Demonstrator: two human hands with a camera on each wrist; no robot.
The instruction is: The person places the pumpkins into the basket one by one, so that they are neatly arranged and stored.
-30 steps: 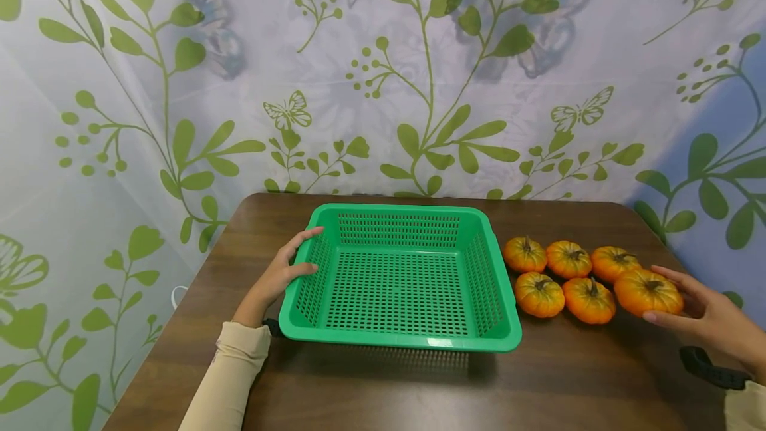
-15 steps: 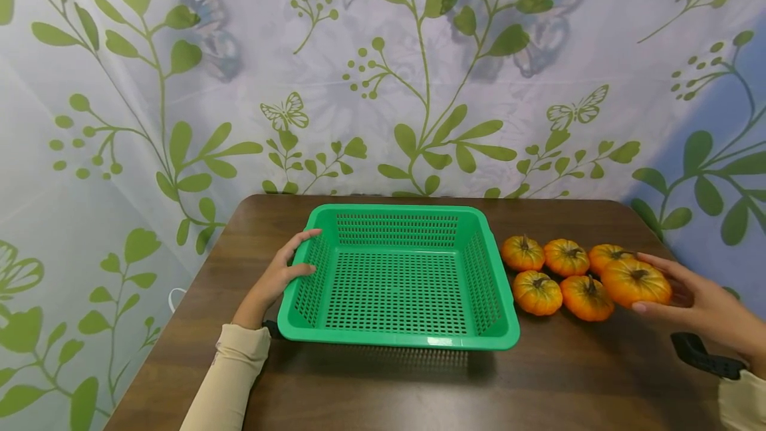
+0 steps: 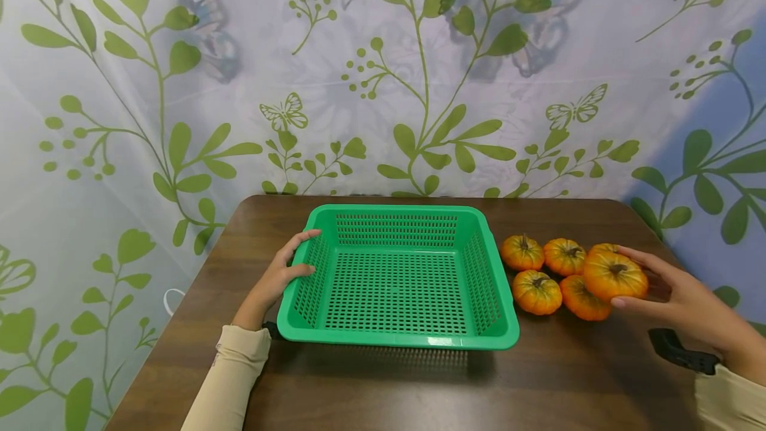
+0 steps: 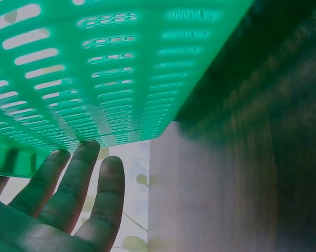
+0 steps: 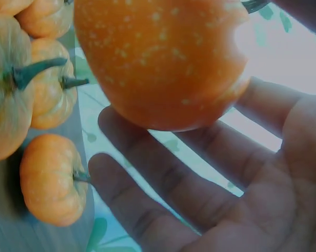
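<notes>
A green slotted plastic basket (image 3: 383, 339) stands on the table, nothing in it. At its left side my left hand (image 3: 275, 285) holds the rim, thumb and index finger over the edge; several other fingers extend outside the wall in the left wrist view, close to the slots (image 4: 58, 210). My right hand (image 3: 688, 301) grips an orange-yellow pumpkin (image 3: 615, 275) between thumb and fingers, raised over the other pumpkins. In the right wrist view the held pumpkin (image 5: 163, 63) shows its smooth speckled underside, and two fingers stretch out below it.
Several small pumpkins (image 3: 537, 292) sit in two rows right of the basket; the held one partly covers the back-right pumpkin (image 3: 603, 247). The brown table (image 3: 371, 394) meets a leaf-patterned curtain (image 3: 335, 72) behind. A white cable (image 3: 170, 301) shows at the left edge.
My right hand has carried the held pumpkin left and slightly up, across the nearer pumpkins. The left hand and basket have stayed in place.
</notes>
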